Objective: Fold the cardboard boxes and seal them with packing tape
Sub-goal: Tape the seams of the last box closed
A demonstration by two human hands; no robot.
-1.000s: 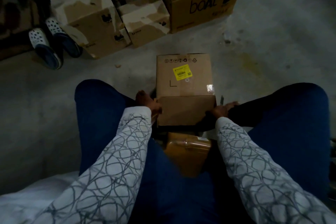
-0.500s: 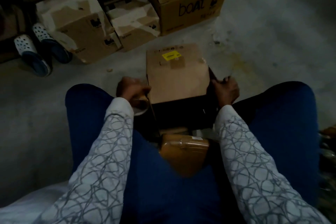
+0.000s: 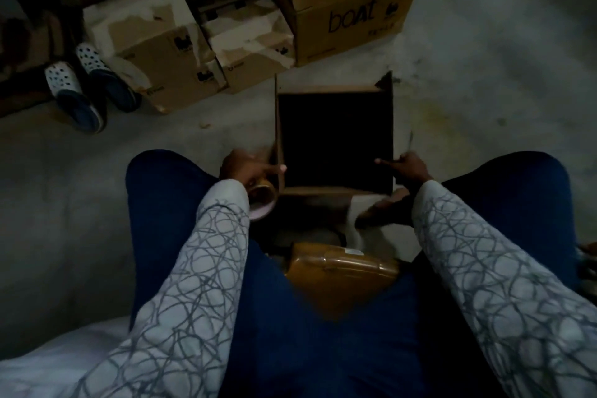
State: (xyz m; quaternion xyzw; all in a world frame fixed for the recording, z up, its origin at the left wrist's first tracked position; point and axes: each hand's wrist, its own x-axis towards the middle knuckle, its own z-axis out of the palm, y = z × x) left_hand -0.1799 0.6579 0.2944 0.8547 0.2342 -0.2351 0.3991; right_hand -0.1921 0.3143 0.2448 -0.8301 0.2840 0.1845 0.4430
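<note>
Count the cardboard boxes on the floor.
4: left torn box, middle torn box, boat box along the far side; open box nearer the camera. The taped parcel may be a fifth.

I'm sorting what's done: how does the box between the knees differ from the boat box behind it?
The box between the knees stands open, its inside dark; the boat box is closed. The boat box bears printed lettering; the open one shows none. Both are brown cardboard on the floor.

Perforated clogs [image 3: 64,82] on grey concrete floor [image 3: 484,113]
</note>
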